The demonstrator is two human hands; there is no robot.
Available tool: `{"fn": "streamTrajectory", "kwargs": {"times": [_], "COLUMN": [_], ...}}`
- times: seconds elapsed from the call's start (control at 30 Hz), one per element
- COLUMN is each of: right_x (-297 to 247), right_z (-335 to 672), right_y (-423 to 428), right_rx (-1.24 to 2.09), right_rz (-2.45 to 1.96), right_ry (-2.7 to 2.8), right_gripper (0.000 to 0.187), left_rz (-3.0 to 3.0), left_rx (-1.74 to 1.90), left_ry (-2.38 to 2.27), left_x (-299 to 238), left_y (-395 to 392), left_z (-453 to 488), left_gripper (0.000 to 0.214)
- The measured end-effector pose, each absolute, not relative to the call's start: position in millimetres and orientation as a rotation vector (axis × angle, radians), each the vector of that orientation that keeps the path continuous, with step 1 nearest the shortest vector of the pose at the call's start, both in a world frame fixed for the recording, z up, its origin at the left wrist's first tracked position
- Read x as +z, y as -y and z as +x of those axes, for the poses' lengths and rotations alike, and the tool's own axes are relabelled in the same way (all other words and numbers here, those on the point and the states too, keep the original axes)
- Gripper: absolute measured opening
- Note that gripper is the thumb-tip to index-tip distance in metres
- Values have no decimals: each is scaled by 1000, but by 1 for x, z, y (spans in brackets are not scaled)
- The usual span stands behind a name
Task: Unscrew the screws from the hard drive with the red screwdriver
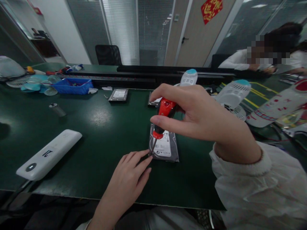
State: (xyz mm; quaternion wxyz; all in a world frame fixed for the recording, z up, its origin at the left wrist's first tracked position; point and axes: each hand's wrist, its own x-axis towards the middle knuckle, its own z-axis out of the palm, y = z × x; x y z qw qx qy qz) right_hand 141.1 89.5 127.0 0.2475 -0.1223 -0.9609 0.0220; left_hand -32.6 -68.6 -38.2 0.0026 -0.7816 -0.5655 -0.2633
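While right hand [192,111] grips red-black screwdriver [165,108] in head view, tip sits at near-left corner of hard drive [165,149] — work looks underway, unfinished. Left hand [128,172]: fingers stretched, tips at same corner — can't tell if pinching. Drive flat on green table [115,127], cover on; screw progress unreadable.

Green tabletop [192,182] here, and the near hard drive [168,147] lies flat as our dial's centre! A second drive [152,101] sits at twelve, a third drive [119,95] around eleven, the blue bin [73,88] at ten, and at nine rests a white device [54,151].
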Motion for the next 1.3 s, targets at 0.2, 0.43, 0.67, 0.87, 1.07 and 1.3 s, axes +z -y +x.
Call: {"fn": "streamTrajectory", "kwargs": {"times": [0.2,0.43,0.67,0.87,1.07,1.3], "right_x": [127,127,128,128,127,128], "right_z": [141,140,141,140,141,140], "right_y": [-87,-86,-85,-86,-86,-87], "right_rx": [73,99,115,95,124,155], "right_rz": [-385,-402,-401,-432,-389,-382], "right_ry": [2618,2641,2640,2643,2639,2640], "right_gripper": [29,42,31,32,32,38], "left_rz": [-2451,-2454,-2463,-2478,-2474,-2468], "left_rx": [-816,-832,-829,-785,-817,-810], "left_ry": [1788,1800,1753,1704,1669,1672], "left_x": [-39,-41,-39,-41,-39,-37], "left_y": [69,70,69,69,69,68], "left_z": [-32,-33,-34,-34,-34,-33], "left_gripper": [31,32,32,35,34,33]}}
